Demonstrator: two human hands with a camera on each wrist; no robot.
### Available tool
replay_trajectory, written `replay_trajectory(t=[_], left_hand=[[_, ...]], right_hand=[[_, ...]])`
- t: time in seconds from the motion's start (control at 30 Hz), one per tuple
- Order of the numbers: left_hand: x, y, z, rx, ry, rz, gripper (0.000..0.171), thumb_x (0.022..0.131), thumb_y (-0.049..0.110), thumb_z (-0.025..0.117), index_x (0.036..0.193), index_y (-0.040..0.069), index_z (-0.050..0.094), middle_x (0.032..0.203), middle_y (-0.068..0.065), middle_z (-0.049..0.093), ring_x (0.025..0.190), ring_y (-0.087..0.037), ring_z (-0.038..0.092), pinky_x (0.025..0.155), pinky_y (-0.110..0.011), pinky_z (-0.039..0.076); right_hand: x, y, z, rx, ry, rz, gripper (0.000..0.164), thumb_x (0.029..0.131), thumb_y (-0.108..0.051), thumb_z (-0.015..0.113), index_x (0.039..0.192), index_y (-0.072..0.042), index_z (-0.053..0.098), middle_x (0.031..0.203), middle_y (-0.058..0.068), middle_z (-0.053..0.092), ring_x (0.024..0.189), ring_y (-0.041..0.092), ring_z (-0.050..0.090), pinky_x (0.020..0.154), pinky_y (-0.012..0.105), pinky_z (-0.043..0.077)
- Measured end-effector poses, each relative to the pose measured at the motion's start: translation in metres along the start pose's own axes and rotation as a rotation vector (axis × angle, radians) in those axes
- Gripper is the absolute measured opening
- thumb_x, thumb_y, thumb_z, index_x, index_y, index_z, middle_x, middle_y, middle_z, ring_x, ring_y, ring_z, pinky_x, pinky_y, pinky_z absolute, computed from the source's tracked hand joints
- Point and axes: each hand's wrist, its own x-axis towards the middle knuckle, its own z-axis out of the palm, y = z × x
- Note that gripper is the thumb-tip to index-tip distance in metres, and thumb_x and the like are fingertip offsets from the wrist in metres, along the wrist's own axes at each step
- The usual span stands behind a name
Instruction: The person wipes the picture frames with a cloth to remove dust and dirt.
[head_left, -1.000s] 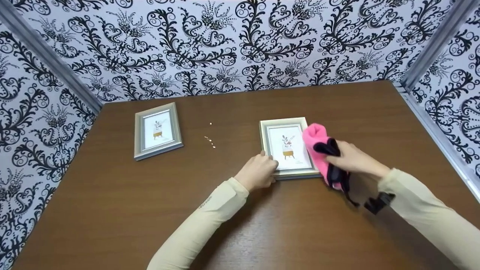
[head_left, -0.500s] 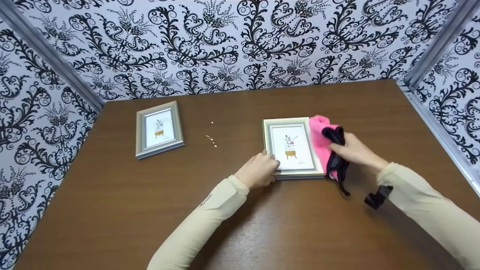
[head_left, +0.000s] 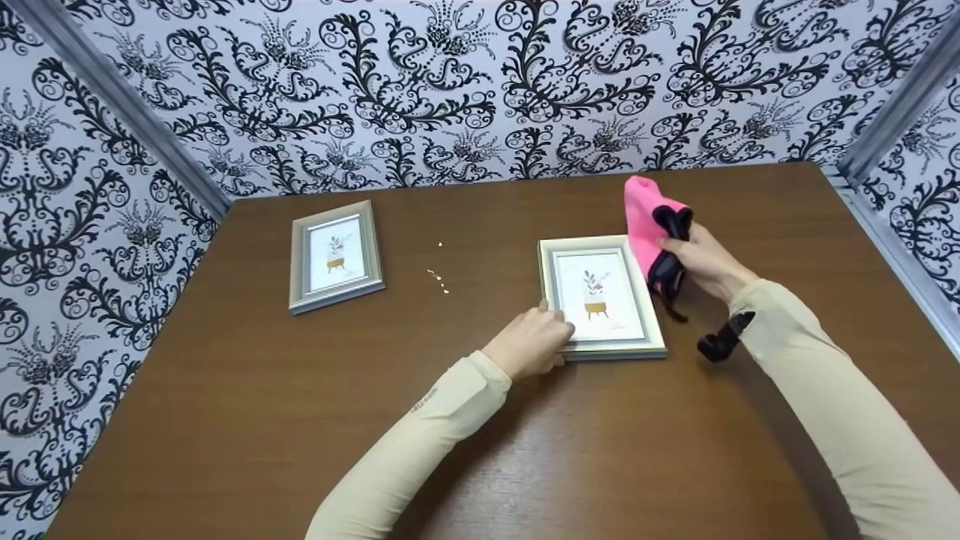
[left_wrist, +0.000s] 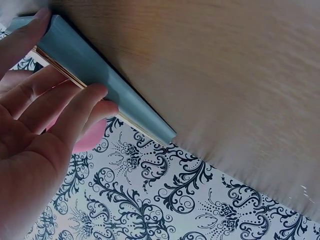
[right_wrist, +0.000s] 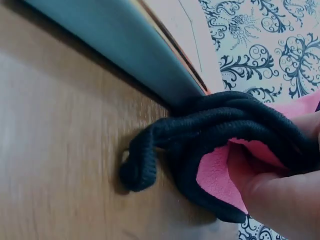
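A cream and grey picture frame (head_left: 598,292) with a plant print lies face up on the brown table, right of the middle. My left hand (head_left: 534,339) holds its lower left corner; in the left wrist view, thumb and fingers (left_wrist: 75,117) grip the frame's blue-grey side (left_wrist: 102,72) and its front. At the frame's upper right edge, my right hand (head_left: 712,259) grips a bunched pink cloth (head_left: 643,214) with black trim. In the right wrist view the black trim (right_wrist: 215,117) touches the frame's side (right_wrist: 135,45), and the thumb (right_wrist: 280,195) presses into the pink fabric.
A second picture frame (head_left: 336,255) with a similar print lies at the table's left. Several small pale crumbs (head_left: 439,279) are scattered between the two frames. A patterned wall (head_left: 465,90) closes off the table's back edge. A black strap (head_left: 724,341) hangs from the right wrist.
My right hand has slid the pink cloth up and away along the frame's right edge, from the lower right towards the upper corner. The left hand keeps its hold. The view has shifted slightly.
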Motion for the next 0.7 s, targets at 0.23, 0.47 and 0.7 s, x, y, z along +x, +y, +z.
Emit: replay_trajectory(t=[0.23,0.47,0.7], left_hand=[[0.0,0.001,-0.002,-0.035,0.002,-0.027,0.023,0.078,0.025,0.08,0.09,0.009,0.07,0.088,-0.004,0.067,0.082,-0.021,0.065,0.075,-0.033,0.054],[0.0,0.0,-0.003,-0.033,0.003,-0.041,0.024,0.077,0.026,0.081,0.089,0.009,0.07,0.088,-0.005,0.067,0.081,-0.022,0.065,0.073,-0.034,0.055],[0.002,0.0,-0.001,-0.052,0.011,-0.033,0.024,0.075,0.023,0.082,0.088,0.008,0.07,0.087,-0.006,0.068,0.08,-0.023,0.066,0.073,-0.035,0.055]], right_hand=[[-0.027,0.005,0.004,-0.021,-0.039,-0.003,0.061,0.1,-0.003,0.04,0.15,0.008,0.006,0.145,0.033,0.025,0.081,0.009,0.064,0.086,0.021,0.048],[-0.08,0.014,0.02,-0.014,-0.028,-0.033,0.062,0.099,0.0,0.041,0.149,0.009,0.005,0.152,0.031,0.017,0.089,0.007,0.063,0.089,0.019,0.045],[-0.118,0.019,0.033,-0.109,0.037,-0.032,0.059,0.099,0.0,0.043,0.147,0.012,0.012,0.149,0.031,0.024,0.111,0.003,0.049,0.093,0.014,0.038]])
